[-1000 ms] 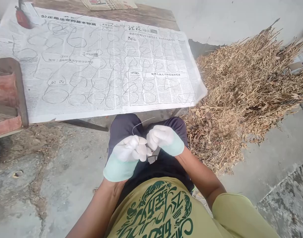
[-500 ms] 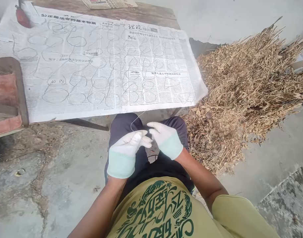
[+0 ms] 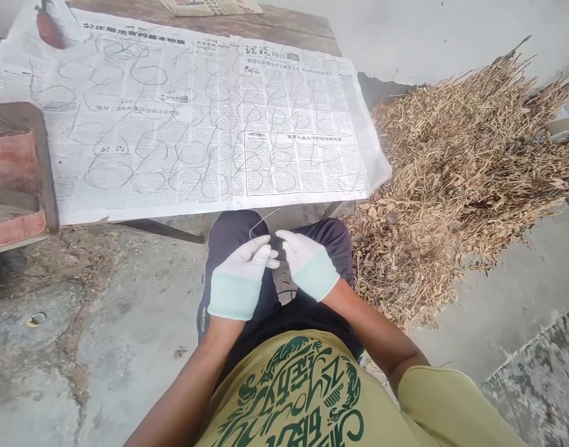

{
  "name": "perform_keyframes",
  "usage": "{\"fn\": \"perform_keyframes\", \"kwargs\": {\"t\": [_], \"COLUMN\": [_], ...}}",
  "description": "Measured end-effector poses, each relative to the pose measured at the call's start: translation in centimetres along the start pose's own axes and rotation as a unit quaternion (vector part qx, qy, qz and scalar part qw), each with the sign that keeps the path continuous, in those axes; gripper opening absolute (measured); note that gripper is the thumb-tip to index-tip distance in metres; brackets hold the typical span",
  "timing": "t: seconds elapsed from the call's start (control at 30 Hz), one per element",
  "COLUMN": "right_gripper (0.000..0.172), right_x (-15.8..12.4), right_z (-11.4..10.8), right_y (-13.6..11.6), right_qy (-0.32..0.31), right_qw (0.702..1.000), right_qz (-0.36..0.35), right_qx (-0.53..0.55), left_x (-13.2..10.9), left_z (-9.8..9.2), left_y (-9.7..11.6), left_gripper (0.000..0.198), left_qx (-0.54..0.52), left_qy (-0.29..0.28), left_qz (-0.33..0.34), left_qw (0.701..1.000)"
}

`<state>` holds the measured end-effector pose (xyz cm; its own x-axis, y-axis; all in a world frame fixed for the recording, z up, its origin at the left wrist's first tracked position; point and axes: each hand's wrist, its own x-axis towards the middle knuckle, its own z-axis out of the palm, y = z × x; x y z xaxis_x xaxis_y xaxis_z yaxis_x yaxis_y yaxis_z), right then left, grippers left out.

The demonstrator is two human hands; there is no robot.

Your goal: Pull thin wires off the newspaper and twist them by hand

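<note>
Two gloved hands meet over the seated person's lap, fingertips close together. Left hand [image 3: 241, 273]: white knit glove with a pale green cuff, fingers closed in a pinch on a thin wire [image 3: 262, 221]. Right hand [image 3: 306, 261]: same kind of glove, fingers curled inward toward the left fingertips; whether they also grip the wire cannot be told, the strand being too fine where the hands meet.

Wire: pale, very thin, rising from the left fingertips in a small arc, its free end pointing up and right toward the near edge of the desk. It lies above the dark trousers [image 3: 232, 230], clear of the newspaper.

Desk [image 3: 284, 28]: wooden, just ahead of the knees, almost wholly covered by a spread newspaper [image 3: 139, 124]. Many wire loops [image 3: 108, 175] lie in rows across the sheet, round to oval, some overlapping.

Red-handled tool [image 3: 49, 31]: far left corner of the newspaper. Folded paper [image 3: 210, 6]: far edge of the desk. Reddish wooden crate [image 3: 14, 180]: left of the desk, partly out of view.

Heap of dry straw and pods [image 3: 465, 167]: on the concrete floor [image 3: 102, 347], to the right of the desk. Yellow shirt with green print [image 3: 293, 397]: near edge of view.
</note>
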<state>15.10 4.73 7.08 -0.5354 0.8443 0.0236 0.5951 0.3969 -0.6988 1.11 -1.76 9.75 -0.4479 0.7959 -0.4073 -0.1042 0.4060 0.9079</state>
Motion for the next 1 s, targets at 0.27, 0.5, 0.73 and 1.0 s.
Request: {"fn": "perform_keyframes", "kwargs": {"t": [0.27,0.5,0.73,1.0], "right_gripper": [0.04,0.041,0.032,0.017], "right_x": [0.7,1.2,1.5,1.3], "right_z": [1.4,0.6,-0.3,-0.3], "right_y": [1.0,1.2,1.0,1.5], "right_qy": [-0.048,-0.093,-0.154,-0.163], "right_qw": [0.998,0.991,0.972,0.967], "right_qz": [0.022,-0.016,-0.088,-0.126], "right_qx": [0.036,-0.09,-0.155,-0.151], "left_x": [0.2,1.2,2.6,2.6], "left_z": [1.3,1.7,0.9,-0.1], "left_y": [-0.2,-1.4,-2.8,-2.2], "left_gripper": [0.047,0.052,0.039,0.023], "left_qx": [0.041,0.048,0.213,0.325], "left_qy": [-0.029,-0.028,0.012,-0.04], "left_qz": [-0.055,-0.064,0.024,0.095], "left_qw": [0.997,0.996,0.977,0.94]}}
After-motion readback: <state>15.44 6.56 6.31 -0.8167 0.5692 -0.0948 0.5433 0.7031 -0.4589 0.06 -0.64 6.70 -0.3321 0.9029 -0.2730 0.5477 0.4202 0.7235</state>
